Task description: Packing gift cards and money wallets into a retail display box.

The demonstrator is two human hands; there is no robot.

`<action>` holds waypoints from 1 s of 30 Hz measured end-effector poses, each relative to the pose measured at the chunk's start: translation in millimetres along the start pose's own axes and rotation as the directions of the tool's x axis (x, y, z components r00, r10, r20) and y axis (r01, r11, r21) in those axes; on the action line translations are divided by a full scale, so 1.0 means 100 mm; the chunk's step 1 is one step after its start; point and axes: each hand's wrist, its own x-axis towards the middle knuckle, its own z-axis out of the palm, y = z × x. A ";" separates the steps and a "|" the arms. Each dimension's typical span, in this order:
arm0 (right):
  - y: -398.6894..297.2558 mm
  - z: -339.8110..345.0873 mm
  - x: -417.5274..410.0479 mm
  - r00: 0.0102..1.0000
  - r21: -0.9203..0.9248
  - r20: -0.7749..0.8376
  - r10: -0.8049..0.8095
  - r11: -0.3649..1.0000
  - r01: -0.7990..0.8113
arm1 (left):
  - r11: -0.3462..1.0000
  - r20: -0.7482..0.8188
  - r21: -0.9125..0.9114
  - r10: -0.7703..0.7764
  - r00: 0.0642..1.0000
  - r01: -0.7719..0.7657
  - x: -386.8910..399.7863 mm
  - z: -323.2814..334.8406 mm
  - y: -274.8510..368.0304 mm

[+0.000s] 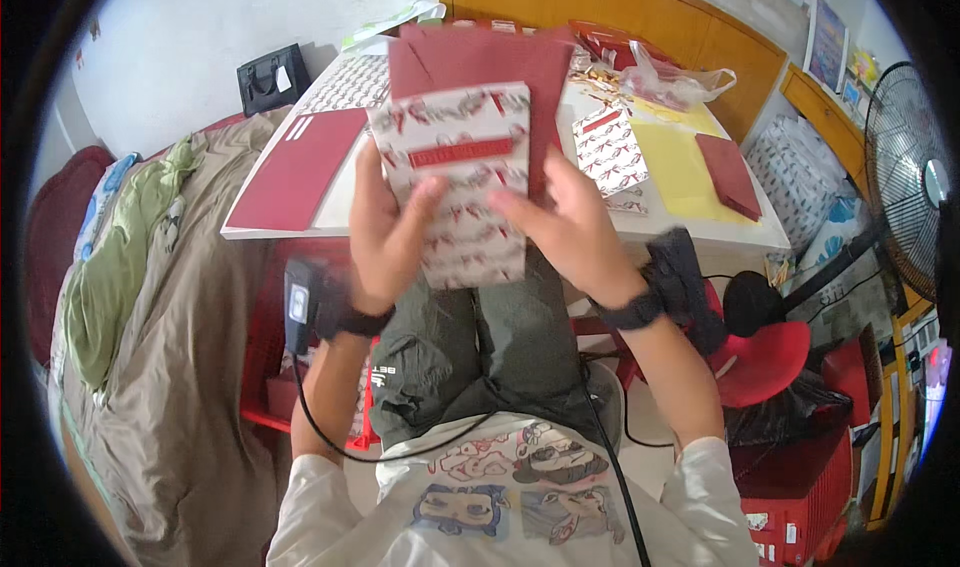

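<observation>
A stack of white cards or envelopes printed with a red-and-grey ribbon pattern (472, 214) is held upright over my lap. It bears a red band with writing. My left hand (394, 225) grips its left edge, thumb in front and fingers behind. On the other side, my right hand (585, 222) has its thumb at the right edge of the stack. Several dark red paper pieces (480, 60) stand fanned out behind the patterned stack and look held with it. Their lower parts are hidden, and both stacks are slightly blurred.
On the white table (352, 218) lie a dark red folder (300, 169), a sheet of patterned pieces (349, 83), patterned cards (611, 150), yellow paper (667, 177), a dark red stack (727, 173) and a plastic bag (671, 79). A fan (904, 177) stands right. Cables cross my lap.
</observation>
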 end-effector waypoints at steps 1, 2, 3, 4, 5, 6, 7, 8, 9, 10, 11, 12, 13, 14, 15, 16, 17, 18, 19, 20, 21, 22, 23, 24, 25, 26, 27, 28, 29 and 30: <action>0.09 0.01 0.13 0.999 -0.010 -0.022 -0.039 0.999 0.038 | 1.000 -0.004 -0.016 0.021 1.000 -0.021 0.11 -0.03 -0.01; 0.15 0.04 0.28 0.996 0.013 -0.025 -0.084 0.996 0.085 | 1.000 -0.050 0.011 0.024 0.998 -0.023 0.20 -0.06 0.02; 0.13 0.11 0.42 0.996 0.153 -0.020 -0.092 0.984 0.094 | 0.999 -0.099 0.040 0.029 0.995 -0.025 0.30 -0.10 0.03; 0.21 0.16 0.58 0.991 0.089 -0.002 -0.131 0.987 0.131 | 0.997 -0.115 0.075 0.037 0.993 -0.029 0.40 -0.19 0.03; 0.31 0.21 0.72 0.985 0.026 0.019 -0.170 0.985 0.169 | 0.995 -0.141 0.057 0.094 0.986 -0.087 0.47 -0.25 0.01; 0.38 0.30 0.82 0.988 0.052 0.029 -0.151 0.987 0.149 | 0.998 -0.154 0.061 0.036 0.987 -0.027 0.49 -0.41 -0.05; 0.41 0.41 0.91 0.989 0.078 0.043 -0.139 0.988 0.135 | 0.997 -0.170 0.067 -0.013 0.985 0.025 0.50 -0.55 -0.08; 0.51 0.49 1.01 0.981 0.024 0.045 -0.189 0.982 0.188 | 0.996 -0.178 0.084 0.002 0.984 0.014 0.50 -0.64 -0.13; 0.62 0.55 1.07 0.978 0.033 0.057 -0.200 0.980 0.198 | 0.995 -0.199 0.097 0.000 0.980 0.019 0.50 -0.72 -0.22; 0.71 0.61 1.11 0.990 0.090 0.047 -0.132 0.988 0.127 | 0.994 -0.217 0.107 0.000 0.976 0.024 0.52 -0.79 -0.27; 0.79 0.65 1.14 0.997 0.146 0.040 -0.062 0.988 0.055 | 0.994 -0.218 0.102 -0.021 0.976 0.044 0.51 -0.81 -0.34; 0.95 0.68 1.17 0.998 0.106 0.016 -0.067 0.992 0.065 | 0.995 -0.216 0.089 -0.025 0.976 0.045 0.50 -0.82 -0.40; 1.01 0.71 1.18 1.000 0.154 0.020 0.006 0.988 -0.009 | 0.996 -0.214 0.071 -0.032 0.976 0.048 0.48 -0.84 -0.48; 1.08 0.73 1.17 0.998 0.148 0.036 0.050 0.987 -0.055 | 0.995 -0.213 0.071 -0.054 0.976 0.071 0.44 -0.90 -0.59; 1.09 0.76 1.15 0.993 0.141 0.055 0.102 0.984 -0.109 | 0.992 -0.216 0.070 -0.084 0.973 0.101 0.38 -0.94 -0.66; 1.11 0.79 1.14 0.992 0.155 0.075 0.099 0.982 -0.110 | 0.991 -0.220 0.034 -0.121 0.968 0.132 0.33 -0.98 -0.72; 1.13 0.79 1.16 0.991 0.154 0.082 0.105 0.981 -0.117 | 0.990 -0.228 0.033 -0.125 0.966 0.136 0.28 -1.02 -0.78; 1.13 0.77 1.15 0.990 0.163 0.088 0.112 0.979 -0.125 | 0.989 -0.223 0.019 -0.141 0.965 0.149 0.25 -0.99 -0.77; 1.14 0.76 1.14 0.988 0.172 0.094 0.120 0.976 -0.135 | 0.987 -0.218 0.004 -0.158 0.963 0.162 0.22 -0.97 -0.78; 1.20 0.72 1.18 0.993 0.143 0.090 0.073 0.986 -0.085 | 0.981 -0.211 0.068 -0.164 0.964 0.182 0.24 -1.02 -0.85; 1.20 0.70 1.19 0.992 0.145 0.094 0.087 0.984 -0.100 | 0.979 -0.218 0.065 -0.177 0.960 0.195 0.25 -1.02 -0.82; 1.18 0.67 1.21 0.989 0.127 0.122 0.078 0.987 -0.094 | 0.971 -0.219 0.128 -0.170 0.961 0.201 0.29 -1.01 -0.76; 1.15 0.66 1.22 0.986 0.111 0.149 0.069 0.990 -0.086 | 0.960 -0.219 0.190 -0.162 0.962 0.205 0.31 -1.01 -0.72; 1.13 0.66 1.23 0.983 0.105 0.159 0.092 0.988 -0.110 | 0.973 -0.201 0.124 -0.165 0.966 0.192 0.34 -1.02 -0.73; 1.13 0.66 1.22 0.983 0.102 0.158 0.096 0.988 -0.113 | 0.973 -0.201 0.121 -0.168 0.965 0.195 0.33 -1.01 -0.72; 1.12 0.68 1.21 0.981 0.134 0.155 0.112 0.982 -0.133 | 0.970 -0.213 0.144 -0.163 0.963 0.196 0.33 -1.00 -0.71; 1.12 0.69 1.21 0.980 0.163 0.152 0.126 0.975 -0.150 | 0.967 -0.222 0.166 -0.156 0.962 0.195 0.33 -0.98 -0.71; 1.12 0.71 1.20 0.983 0.196 0.141 0.122 0.969 -0.148 | 0.962 -0.216 0.148 -0.195 0.957 0.230 0.32 -0.97 -0.72; 1.12 0.72 1.20 0.983 0.192 0.136 0.119 0.971 -0.144 | 0.963 -0.212 0.145 -0.192 0.958 0.225 0.31 -0.96 -0.72; 1.12 0.74 1.19 0.987 0.211 0.134 0.090 0.971 -0.117 | 0.966 -0.203 0.148 -0.179 0.963 0.211 0.30 -0.96 -0.71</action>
